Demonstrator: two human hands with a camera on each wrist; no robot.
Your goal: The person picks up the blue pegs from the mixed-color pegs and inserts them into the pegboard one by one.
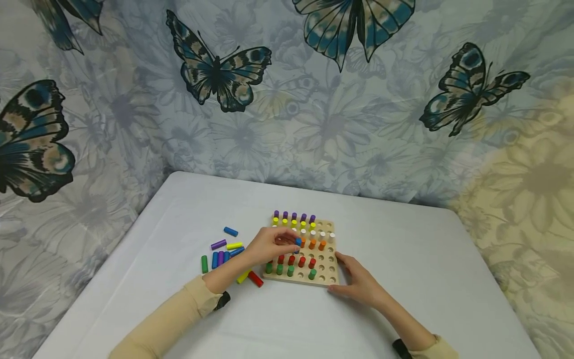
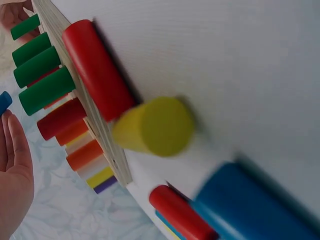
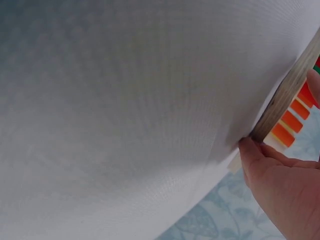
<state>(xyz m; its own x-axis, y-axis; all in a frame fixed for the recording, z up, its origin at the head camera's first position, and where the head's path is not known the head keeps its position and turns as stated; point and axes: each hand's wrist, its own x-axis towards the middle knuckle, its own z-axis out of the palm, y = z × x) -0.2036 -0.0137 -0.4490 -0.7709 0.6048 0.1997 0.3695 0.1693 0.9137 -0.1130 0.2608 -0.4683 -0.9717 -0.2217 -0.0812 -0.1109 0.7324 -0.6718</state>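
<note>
My left hand [image 1: 268, 245] is over a wooden pegboard [image 1: 332, 277], pinching a blue peg [image 1: 298, 242] between thumb and fingertips. Rows of purple, yellow, white, orange, red and green pegs [image 1: 290, 270] stand upright in the board. The hand and forearm cover part of its left middle. At the board's right edge my right hand [image 1: 360, 282] touches the side with its fingers, the thumb near the front right corner. The right wrist view shows the right fingertips [image 3: 248, 145] against the board's wooden edge.
Loose pegs lie left of the board, among them a green peg [image 1: 204, 264], a purple peg [image 1: 218, 244], a blue peg [image 1: 230, 231] and a red peg [image 1: 256, 279]. The white-covered table [image 1: 403, 239] meets a butterfly-patterned backdrop [image 1: 332, 134].
</note>
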